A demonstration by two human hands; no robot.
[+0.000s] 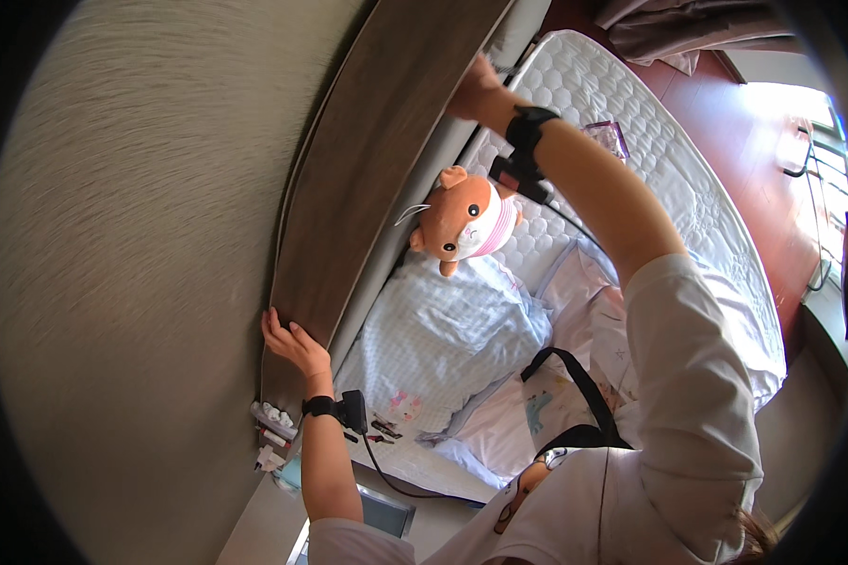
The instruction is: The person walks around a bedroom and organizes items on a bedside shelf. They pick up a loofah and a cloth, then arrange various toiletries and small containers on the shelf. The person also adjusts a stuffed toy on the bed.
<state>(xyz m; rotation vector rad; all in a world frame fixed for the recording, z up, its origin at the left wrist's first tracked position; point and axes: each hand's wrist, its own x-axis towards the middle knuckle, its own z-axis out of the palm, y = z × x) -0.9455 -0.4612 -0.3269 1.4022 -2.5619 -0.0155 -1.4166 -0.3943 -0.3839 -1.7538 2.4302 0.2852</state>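
My left hand (297, 347) lies on the brown wooden top of the headboard (367, 148), near its lower end in the picture. Its fingers are spread towards the wall, and I see nothing held in it. Further along, my right hand (477, 92) reaches to the inner edge of the same headboard. That hand is blurred and its fingers are partly hidden; a small dark thing shows beside it, and I cannot tell whether it is gripped. An orange plush toy (466, 215) with a striped pink-and-white front lies between my arms, against the headboard padding (389, 265).
A blue checked pillow (445, 332) and pink bedding (498, 438) cover part of the white quilted mattress (572, 78). A purple packet (608, 138) lies by my right arm. Small items (275, 424) crowd the headboard's end. Cables trail from both wrist straps. The wall (148, 247) borders the headboard.
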